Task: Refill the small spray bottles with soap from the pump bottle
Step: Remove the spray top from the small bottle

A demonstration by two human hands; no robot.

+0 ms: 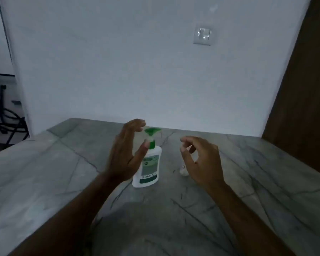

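A white pump bottle (148,168) with a green pump head and a green label stands upright on the grey marble counter (63,182). My left hand (125,154) hovers just left of it, fingers spread and relaxed, thumb near the bottle's neck, holding nothing. My right hand (199,159) hangs to the right with loosely curled fingers and holds nothing. Beneath its fingers stands a small clear spray bottle (183,170), mostly hidden by the hand, so only its base shows.
A white wall rises behind the counter, with a light switch (202,36) on it. A brown wooden panel (303,108) borders the counter on the right. A dark metal chair (6,117) stands beyond the counter's left edge.
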